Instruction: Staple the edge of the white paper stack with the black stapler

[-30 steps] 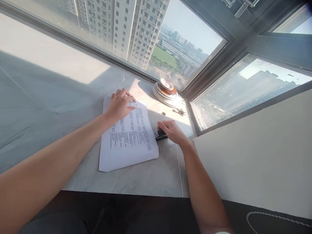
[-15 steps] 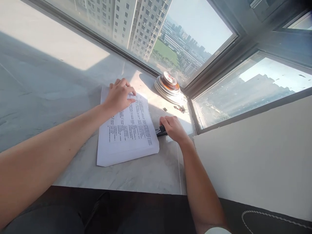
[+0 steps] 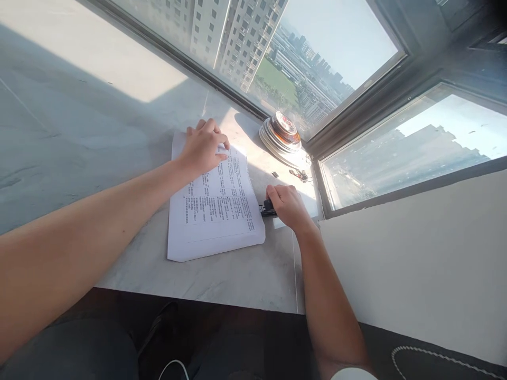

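Printed sheets of white paper [image 3: 216, 227] lie on the marble-look sill, their text running sideways to me. My left hand [image 3: 204, 142] rests on the paper's far part, open, with bent fingers apart and the fingertips on the page. At the right edge of the sheets, my right hand [image 3: 288, 205] is closed over a black stapler [image 3: 268, 209]. The stapler's front end meets the paper's edge, while its rear is hidden under my hand. Whether its jaws are pressed together I cannot make out.
Stacked round spools or dishes [image 3: 283, 134] stand in the window corner. Small dark pieces [image 3: 274, 174] and a little tangled cluster [image 3: 301, 175] lie before them. Window frames and a white wall [image 3: 415, 253] bound the right side; the sill's front edge [image 3: 198, 302] is near my legs.
The camera view has turned a little, so everything sits slightly further right and higher. Both hands keep their places on the paper and the stapler.
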The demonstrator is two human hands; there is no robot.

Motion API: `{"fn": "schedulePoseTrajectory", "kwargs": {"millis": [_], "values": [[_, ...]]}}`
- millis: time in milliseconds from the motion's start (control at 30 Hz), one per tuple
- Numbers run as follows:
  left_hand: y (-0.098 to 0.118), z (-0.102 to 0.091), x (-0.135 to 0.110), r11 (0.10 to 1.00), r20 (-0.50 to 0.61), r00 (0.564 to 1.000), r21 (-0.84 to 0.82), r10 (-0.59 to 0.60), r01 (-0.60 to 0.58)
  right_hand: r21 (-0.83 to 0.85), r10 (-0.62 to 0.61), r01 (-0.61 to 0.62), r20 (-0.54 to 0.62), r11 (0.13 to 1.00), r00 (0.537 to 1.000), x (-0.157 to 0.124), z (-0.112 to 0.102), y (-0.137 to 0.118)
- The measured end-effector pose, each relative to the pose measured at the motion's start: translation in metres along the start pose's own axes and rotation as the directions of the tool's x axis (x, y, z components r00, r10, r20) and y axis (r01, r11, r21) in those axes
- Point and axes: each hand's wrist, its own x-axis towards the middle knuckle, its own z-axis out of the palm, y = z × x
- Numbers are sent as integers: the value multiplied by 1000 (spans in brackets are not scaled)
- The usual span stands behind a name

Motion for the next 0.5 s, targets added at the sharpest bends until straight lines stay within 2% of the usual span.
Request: {"fn": "schedulePoseTrajectory", "kwargs": {"millis": [133,500], "values": [[2,-2,-1,1000,18,1000,-17,-14,15,32,54,-54,6,998,999,1,0,0],[5,-4,-2,999,20,999,17,-27,27,66,63,-63,6,996,998,1,1,2]]}}
